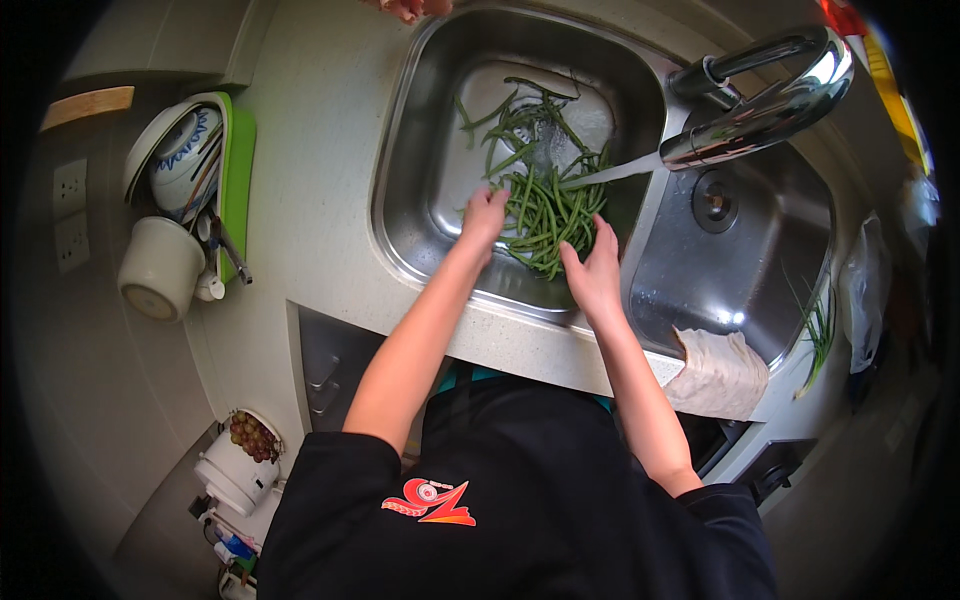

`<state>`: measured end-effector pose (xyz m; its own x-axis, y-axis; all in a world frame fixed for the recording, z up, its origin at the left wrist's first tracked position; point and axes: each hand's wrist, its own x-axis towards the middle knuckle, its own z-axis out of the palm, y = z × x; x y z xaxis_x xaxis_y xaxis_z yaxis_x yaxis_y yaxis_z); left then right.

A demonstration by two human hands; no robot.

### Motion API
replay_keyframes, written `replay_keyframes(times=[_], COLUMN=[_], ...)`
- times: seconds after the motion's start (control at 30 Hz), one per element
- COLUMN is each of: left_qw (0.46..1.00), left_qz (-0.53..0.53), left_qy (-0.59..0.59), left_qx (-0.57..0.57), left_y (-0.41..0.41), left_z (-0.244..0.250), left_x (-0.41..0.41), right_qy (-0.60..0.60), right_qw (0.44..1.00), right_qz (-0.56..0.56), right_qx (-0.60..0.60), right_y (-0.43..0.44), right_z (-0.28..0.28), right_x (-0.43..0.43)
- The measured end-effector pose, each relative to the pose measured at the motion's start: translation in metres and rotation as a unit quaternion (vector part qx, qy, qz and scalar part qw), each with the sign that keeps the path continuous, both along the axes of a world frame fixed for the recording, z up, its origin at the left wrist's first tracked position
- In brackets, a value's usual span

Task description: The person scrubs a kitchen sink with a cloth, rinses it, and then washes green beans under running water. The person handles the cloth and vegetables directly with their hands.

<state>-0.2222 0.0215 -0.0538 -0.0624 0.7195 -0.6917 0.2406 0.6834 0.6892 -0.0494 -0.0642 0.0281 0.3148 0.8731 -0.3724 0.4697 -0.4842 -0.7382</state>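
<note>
A heap of green beans [551,206] lies in the left basin of a stainless steel sink [397,172], and more beans are scattered over the drain behind it. Water runs from the chrome faucet [757,112] onto the heap. My left hand [484,217] is at the heap's left edge with its fingers bent against the beans; whether it grips any is unclear. At the right edge of the heap, my right hand [596,270] has thumb and fingers spread, touching the beans without closing on them.
Beside the left basin is a second basin [735,247], with a cloth [720,371] over its front edge. Spring onions [817,337] and a plastic bag [864,292] lie at the far right. A green dish rack [240,187] holding bowls stands left, near a white pot [161,266].
</note>
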Motion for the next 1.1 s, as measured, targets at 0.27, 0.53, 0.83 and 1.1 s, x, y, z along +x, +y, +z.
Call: replay_keyframes(times=[0.27,0.53,0.83,1.1], left_qw=[0.996,0.946,0.996,0.914], left_qz=[0.041,0.059,-0.071,-0.118], left_qy=[-0.016,-0.290,0.025,0.292], left_qx=[-0.075,-0.130,0.058,0.255], left_y=[0.004,0.035,0.038,0.062], left_z=[-0.059,0.006,-0.018,-0.007], left_x=[0.011,0.015,0.010,-0.014], right_qy=[0.047,0.431,0.190,-0.125], right_qw=[0.940,0.883,0.981,0.984], right_qz=[-0.255,-0.146,-0.048,-0.080], right_qx=[-0.220,-0.116,0.006,0.095], right_y=[0.050,0.069,0.061,0.085], right_z=[-0.112,-0.077,-0.064,-0.081], right_x=[-0.048,-0.040,-0.012,0.006])
